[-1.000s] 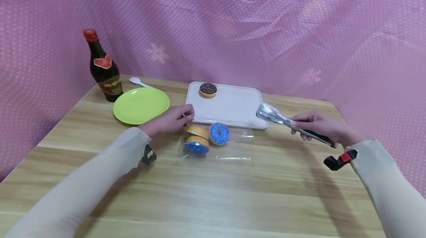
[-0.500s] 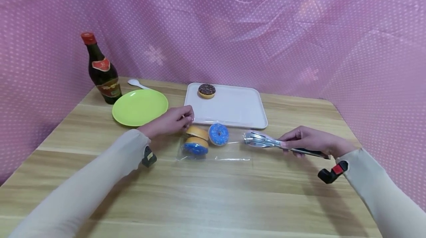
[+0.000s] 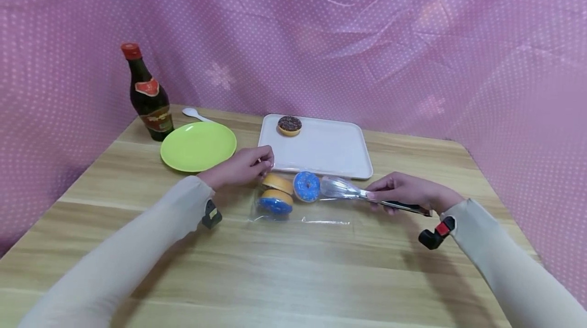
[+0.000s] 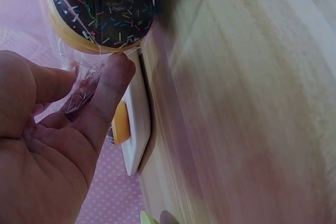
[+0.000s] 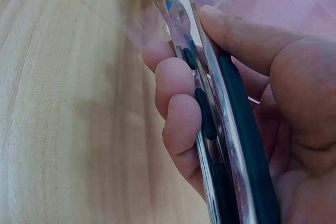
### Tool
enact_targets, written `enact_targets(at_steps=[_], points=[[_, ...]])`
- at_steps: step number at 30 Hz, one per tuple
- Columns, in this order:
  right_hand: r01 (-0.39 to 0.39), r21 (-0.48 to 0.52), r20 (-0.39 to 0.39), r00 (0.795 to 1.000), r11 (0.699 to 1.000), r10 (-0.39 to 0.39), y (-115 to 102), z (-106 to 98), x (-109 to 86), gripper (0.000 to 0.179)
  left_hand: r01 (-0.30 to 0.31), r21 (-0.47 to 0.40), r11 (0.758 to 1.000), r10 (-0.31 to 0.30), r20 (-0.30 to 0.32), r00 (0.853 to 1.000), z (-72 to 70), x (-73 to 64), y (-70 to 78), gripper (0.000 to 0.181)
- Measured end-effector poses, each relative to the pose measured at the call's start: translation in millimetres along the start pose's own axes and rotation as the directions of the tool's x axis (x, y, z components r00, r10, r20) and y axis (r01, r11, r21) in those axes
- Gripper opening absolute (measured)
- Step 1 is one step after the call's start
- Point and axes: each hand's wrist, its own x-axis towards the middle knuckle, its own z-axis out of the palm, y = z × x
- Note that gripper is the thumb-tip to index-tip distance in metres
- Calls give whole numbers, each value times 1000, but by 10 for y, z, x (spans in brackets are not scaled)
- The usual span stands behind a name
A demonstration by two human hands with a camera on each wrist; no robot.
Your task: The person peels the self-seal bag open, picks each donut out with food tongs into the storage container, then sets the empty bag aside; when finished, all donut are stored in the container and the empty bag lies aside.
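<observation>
Pinching clear bag [image 3: 321, 211] with left hand [image 3: 247, 165], gripping metal tongs [image 3: 341, 188] with right hand [image 3: 408, 190]

Reaching with both arms [image 3: 137, 241] to the near corners of the white tray [image 3: 330, 144], holding tongs just beside a blue-iced doughnut [image 3: 307, 186] in the shiny bag, crinkled where pinched, lying along that tray's near side.

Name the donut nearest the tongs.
The blue donut whose hole faces the head camera, beside the tongs; two other donuts sit farther left, the fourth lies on the white tray.
</observation>
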Motion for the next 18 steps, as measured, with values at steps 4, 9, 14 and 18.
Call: enact_targets(at_steps=[4, 9, 14, 18], points=[[-31, 21, -11, 999, 999, 32, 11, 22, 63, 33, 5, -13, 1000, -5, 1, 1000, -8, -9, 7, 13], [-51, 31, 2, 999, 998, 51, 1, 57, 152, 33, -6, -16, 1000, 6, 1, 1000, -17, -5, 3, 13], [-26, 44, -3, 1000, 999, 27, 42, 80, 218, 31, -5, -11, 1000, 5, 1, 1000, -16, -1, 7, 13], [-9, 45, -20, 1000, 999, 10, 75, 87, 213, 31, 4, -5, 1000, -4, 2, 1000, -18, -4, 11, 12]])
